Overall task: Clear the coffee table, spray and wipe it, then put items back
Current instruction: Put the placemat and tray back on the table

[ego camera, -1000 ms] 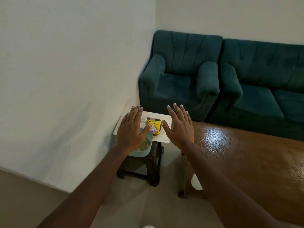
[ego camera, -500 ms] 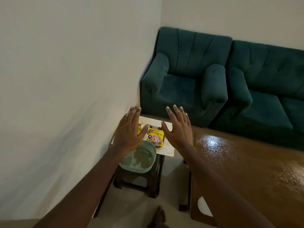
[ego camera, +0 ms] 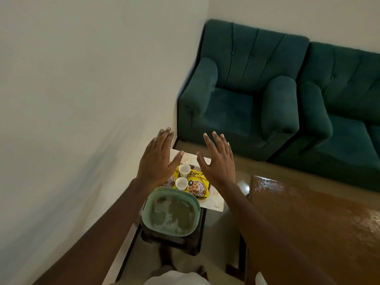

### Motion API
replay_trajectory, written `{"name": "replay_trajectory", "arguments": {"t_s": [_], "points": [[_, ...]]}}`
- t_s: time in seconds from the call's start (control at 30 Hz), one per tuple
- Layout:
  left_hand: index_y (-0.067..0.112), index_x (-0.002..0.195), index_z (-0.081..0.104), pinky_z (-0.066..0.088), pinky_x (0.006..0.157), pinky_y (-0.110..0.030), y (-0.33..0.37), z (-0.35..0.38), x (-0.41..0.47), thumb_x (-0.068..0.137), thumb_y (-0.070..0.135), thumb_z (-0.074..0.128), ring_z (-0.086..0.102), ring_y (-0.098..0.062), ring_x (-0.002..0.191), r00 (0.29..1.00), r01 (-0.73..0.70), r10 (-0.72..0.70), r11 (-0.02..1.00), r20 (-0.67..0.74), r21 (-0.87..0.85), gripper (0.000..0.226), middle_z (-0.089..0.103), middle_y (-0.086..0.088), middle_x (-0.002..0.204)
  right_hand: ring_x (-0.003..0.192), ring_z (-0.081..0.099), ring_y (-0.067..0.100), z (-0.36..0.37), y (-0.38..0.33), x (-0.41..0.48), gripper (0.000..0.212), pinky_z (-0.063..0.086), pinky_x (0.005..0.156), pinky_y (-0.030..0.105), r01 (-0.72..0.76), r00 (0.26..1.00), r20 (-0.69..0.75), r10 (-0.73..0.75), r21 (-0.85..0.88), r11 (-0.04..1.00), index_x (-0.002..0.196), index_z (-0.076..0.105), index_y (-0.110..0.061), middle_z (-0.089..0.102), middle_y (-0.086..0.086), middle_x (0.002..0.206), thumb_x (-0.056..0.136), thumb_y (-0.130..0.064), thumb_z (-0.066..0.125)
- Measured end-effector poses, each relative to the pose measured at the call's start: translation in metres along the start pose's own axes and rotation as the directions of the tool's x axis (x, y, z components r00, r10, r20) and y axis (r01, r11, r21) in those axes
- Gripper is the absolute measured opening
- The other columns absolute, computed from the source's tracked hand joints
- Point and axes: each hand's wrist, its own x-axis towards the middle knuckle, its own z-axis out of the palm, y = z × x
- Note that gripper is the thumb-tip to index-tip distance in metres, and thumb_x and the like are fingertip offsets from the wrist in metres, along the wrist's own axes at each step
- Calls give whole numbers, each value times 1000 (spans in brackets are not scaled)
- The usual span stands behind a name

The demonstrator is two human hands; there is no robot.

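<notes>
Partly hidden yellow packet, left hand, right hand, fingers spread, empty.

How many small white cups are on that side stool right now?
2. One cup sits farther back, between the hands; the other cup stands just nearer, beside the green plate. The left hand may hide more.

Pale walls, teal armchair, teal sofa

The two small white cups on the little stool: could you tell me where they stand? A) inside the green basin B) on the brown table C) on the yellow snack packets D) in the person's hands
C: both white cups stand on the yellow snack packets, beyond the green basin.
</notes>
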Motion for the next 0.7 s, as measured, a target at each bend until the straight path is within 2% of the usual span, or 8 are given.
{"name": "replay_trajectory", "arguments": {"t_s": [0.17, 0.3, 0.37, 0.53, 0.7], "points": [[18, 151, 31, 11, 114, -32, -32, 41, 35, 94, 59, 32, 20, -22, 148, 992, -28, 33, 999, 120, -43, 70, 25, -3, 160, 153, 7, 17, 38, 12, 15, 61, 10, 122, 37, -87, 995, 41, 88, -23, 996, 153, 31, -35, 24, -2, 163, 96, -49, 50], [20, 148, 35, 12, 112, -30, -53, 78, 52, 95, 57, 32, 20, -21, 148, 976, -40, 62, 993, 209, -108, 64, 26, -1, 160, 153, 9, 18, 66, 24, 17, 62, 18, 119, 43, -182, 980, 79, 183, -26, 983, 152, 31, -36, 25, -3, 163, 95, -54, 44], [19, 148, 34, 14, 114, -30, -62, 97, 58, 97, 56, 33, 21, -21, 148, 965, -35, 69, 990, 253, -139, 63, 26, -1, 159, 152, 11, 19, 82, 32, 16, 61, 19, 119, 43, -221, 969, 102, 224, -34, 975, 152, 31, -35, 26, -2, 162, 96, -51, 49], [20, 148, 34, 20, 117, -37, -90, 146, 62, 98, 53, 33, 22, -20, 147, 925, 43, 28, 983, 378, -180, 60, 27, 1, 159, 153, 11, 19, 120, 55, 11, 63, 18, 122, 45, -297, 932, 199, 302, -57, 953, 154, 28, -33, 22, -2, 164, 98, -45, 53], [17, 141, 45, 29, 113, -37, -114, 204, 64, 101, 41, 41, 38, -20, 137, 873, 190, -55, 954, 485, -233, 47, 45, -2, 149, 152, 15, 20, 167, 83, 2, 60, 22, 119, 45, -381, 887, 266, 378, -42, 924, 153, 30, -33, 23, -3, 163, 98, -43, 54]]}}
